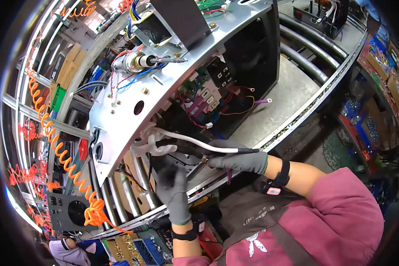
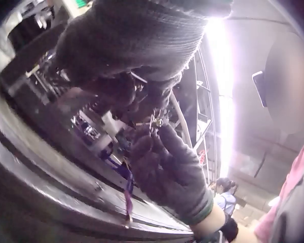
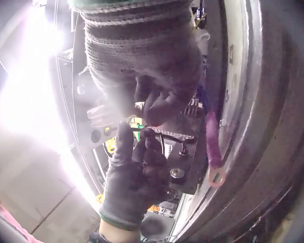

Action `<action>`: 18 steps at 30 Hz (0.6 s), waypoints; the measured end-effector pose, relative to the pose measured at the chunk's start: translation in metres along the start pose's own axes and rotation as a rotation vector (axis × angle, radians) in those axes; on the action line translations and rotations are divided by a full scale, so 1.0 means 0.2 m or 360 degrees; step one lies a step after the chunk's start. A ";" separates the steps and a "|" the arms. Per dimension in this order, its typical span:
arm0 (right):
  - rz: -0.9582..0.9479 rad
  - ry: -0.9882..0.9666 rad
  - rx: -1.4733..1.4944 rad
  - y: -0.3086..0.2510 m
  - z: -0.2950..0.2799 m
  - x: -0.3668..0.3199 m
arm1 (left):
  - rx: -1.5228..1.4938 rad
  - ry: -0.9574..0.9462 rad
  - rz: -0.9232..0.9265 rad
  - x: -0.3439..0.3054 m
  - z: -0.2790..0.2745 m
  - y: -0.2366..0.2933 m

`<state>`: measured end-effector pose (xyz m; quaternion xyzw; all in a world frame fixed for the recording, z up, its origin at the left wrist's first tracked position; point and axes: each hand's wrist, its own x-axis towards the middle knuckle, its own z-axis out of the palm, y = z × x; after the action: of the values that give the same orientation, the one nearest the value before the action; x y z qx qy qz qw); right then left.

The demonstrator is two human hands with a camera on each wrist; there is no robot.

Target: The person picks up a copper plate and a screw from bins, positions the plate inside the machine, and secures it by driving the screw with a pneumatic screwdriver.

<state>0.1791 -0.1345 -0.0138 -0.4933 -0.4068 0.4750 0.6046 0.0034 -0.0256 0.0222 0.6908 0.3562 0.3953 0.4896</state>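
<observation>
- Working at the lower edge of a metal chassis [image 1: 173,75] on a roller conveyor [image 1: 133,190], a gloved worker brings both hands to a small brass fitting [image 1: 205,160] in the head view. The right hand [image 1: 239,160] pinches it with curled fingertips, and a white cable [image 1: 195,142] runs in over that hand. The left hand [image 1: 173,190] reaches up from below.
- From the left wrist, the fitting [image 2: 154,121] sits at the tip of the right hand's [image 2: 167,167] raised forefinger. The left hand [image 2: 131,45] curls over it, but whether it grips or only steadies cannot be told. A purple wire [image 2: 127,187] hangs beneath.
- From the right wrist, glare washes the meeting point. The right hand [image 3: 142,55] pinches down and the left hand [image 3: 129,187] lifts a forefinger to it. The purple wire's ring end hangs free beside the chassis.
- The step appears to be seating the fitting. The next move likely calls for close alignment and a firm, fine pinch.
</observation>
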 end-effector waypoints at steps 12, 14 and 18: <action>0.0010 0.0187 0.0133 0.03 0.09 0.01 | 0.0091 -0.0221 0.0454 0.33 0.03 0.00; 0.0074 0.0205 0.0091 0.02 0.10 0.02 | -0.0019 -0.0158 0.0457 0.33 0.04 -0.04; 0.0061 0.0235 0.0167 0.06 0.11 0.06 | 0.0059 -0.0148 0.0372 0.27 0.05 0.12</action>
<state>0.1581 -0.1176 -0.0221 -0.5023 -0.3263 0.4696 0.6487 0.0390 0.0110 0.0535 0.7541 0.2575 0.4106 0.4432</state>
